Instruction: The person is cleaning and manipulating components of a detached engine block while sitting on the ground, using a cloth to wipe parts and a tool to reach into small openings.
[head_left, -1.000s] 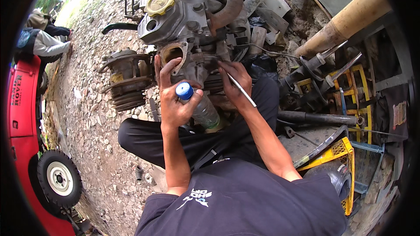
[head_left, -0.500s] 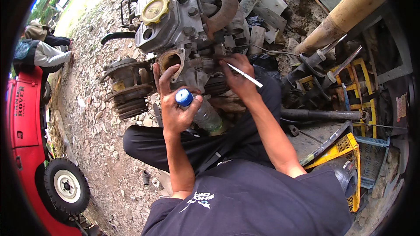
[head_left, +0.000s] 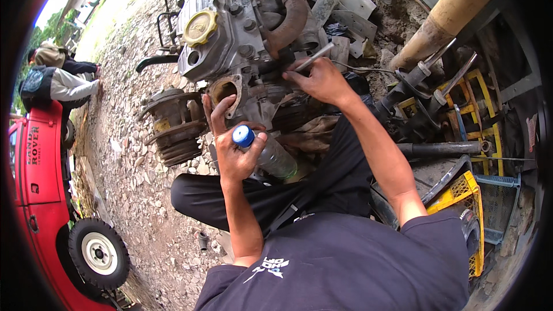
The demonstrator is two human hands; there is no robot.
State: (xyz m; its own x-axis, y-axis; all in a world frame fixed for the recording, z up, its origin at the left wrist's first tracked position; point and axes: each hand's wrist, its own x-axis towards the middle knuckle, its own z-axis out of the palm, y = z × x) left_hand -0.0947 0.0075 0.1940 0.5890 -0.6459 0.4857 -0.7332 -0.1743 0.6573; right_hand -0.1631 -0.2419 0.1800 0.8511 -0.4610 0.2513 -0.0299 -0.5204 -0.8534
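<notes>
My left hand (head_left: 233, 158) grips a clear plastic bottle (head_left: 279, 161) below its blue cap (head_left: 243, 136), thumb on one side. Two of its fingers reach up to the open round flange (head_left: 242, 89) on the metal engine (head_left: 230, 46). Pinched in my right hand (head_left: 327, 83) is a thin whitish rod (head_left: 314, 57), slanting up to the right; its kind I cannot tell. That hand is close to the engine's lower right side, and its fingertips partly hide the spot there. A yellow filler cap (head_left: 200, 27) sits on the engine's top cover.
Left of the engine, a rusty round metal part (head_left: 175, 124) lies on stony ground (head_left: 144, 196). Shock absorbers (head_left: 412, 92), a thick bamboo pole (head_left: 443, 14) and yellow crates (head_left: 461, 210) crowd the right. A red vehicle (head_left: 43, 167) stands far left, two people (head_left: 63, 78) beyond it.
My right hand has moved up and slightly right, and the rod in it now points up to the right instead of down. My left hand keeps its hold on the bottle.
</notes>
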